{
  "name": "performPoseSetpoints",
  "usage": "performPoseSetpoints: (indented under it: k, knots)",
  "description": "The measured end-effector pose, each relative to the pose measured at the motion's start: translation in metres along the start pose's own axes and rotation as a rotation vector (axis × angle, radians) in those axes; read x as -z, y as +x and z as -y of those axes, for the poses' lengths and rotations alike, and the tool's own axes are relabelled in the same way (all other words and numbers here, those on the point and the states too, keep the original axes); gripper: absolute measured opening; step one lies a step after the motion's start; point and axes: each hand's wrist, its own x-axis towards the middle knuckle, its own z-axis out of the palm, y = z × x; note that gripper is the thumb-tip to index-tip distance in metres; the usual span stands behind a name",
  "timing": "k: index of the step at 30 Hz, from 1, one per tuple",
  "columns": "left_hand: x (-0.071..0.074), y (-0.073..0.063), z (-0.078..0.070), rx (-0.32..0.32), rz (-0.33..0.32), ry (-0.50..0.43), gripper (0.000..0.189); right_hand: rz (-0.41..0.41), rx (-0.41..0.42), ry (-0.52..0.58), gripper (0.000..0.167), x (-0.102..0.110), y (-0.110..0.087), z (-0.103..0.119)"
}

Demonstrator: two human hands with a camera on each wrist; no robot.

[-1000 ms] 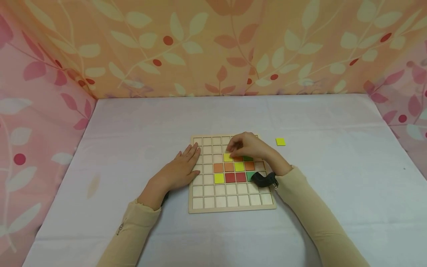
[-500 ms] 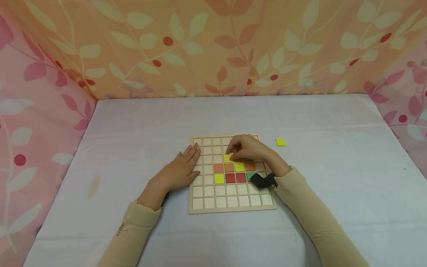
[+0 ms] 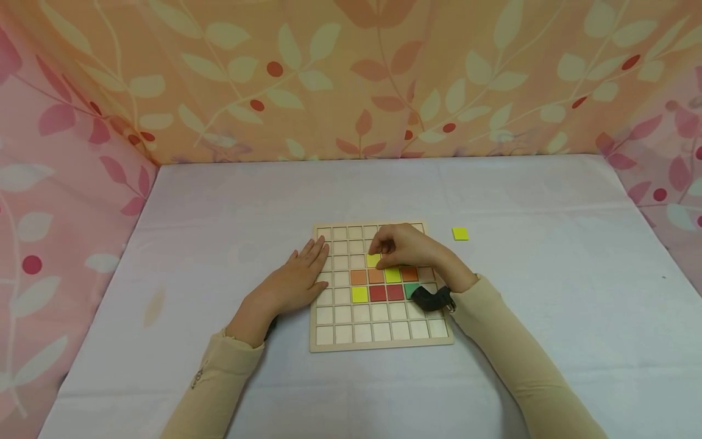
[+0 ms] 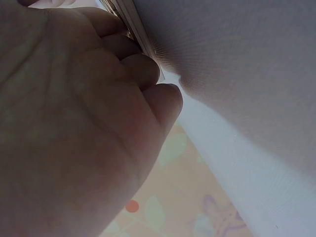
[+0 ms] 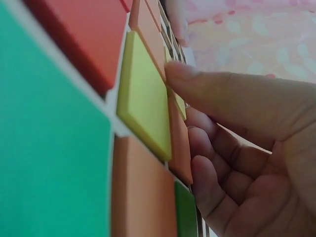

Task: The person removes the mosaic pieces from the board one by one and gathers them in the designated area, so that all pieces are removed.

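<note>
A square wooden grid board lies on the table with yellow, orange, red and green tiles in some of its cells. My left hand lies along the board's left side, fingers outstretched, tips on the rim; in the left wrist view its fingers meet the board's edge. Over the upper part of the board, my right hand has thumb and forefinger at opposite edges of a yellow tile. In the right wrist view the thumb crosses that tile, the other fingers curl, and the forefinger tip is hidden.
A loose yellow tile lies on the white cloth to the right of the board. A black wrist device hangs over the board's right side, near a green tile. Floral curtains border the table.
My right hand has shifted slightly toward the near left, its thumb now lower at the yellow tile's corner. The left hand and the loose tile stay in place.
</note>
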Motion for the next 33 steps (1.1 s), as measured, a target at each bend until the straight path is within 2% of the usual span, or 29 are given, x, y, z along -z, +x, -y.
performPoseSetpoints:
  k: [10,17,28,33]
  knots:
    - [-0.0009,-0.001,-0.0007,0.01,0.003,-0.007,0.069,0.028,0.012,-0.066,0.02,-0.0018,0.0036,-0.0007]
    - [-0.0033,-0.0007,0.0003,0.007,0.001,-0.003,0.069,0.009,0.049,-0.135,0.021,-0.0049,0.004,-0.002]
    - [-0.0033,-0.0008,0.0006,0.012,-0.004,-0.008,0.07,0.008,0.08,-0.185,0.023,-0.0053,0.0046,0.0011]
    - [-0.0037,0.0006,0.0005,0.005,-0.003,-0.008,0.069,-0.019,0.062,-0.218,0.022,-0.0056,0.0022,0.0014]
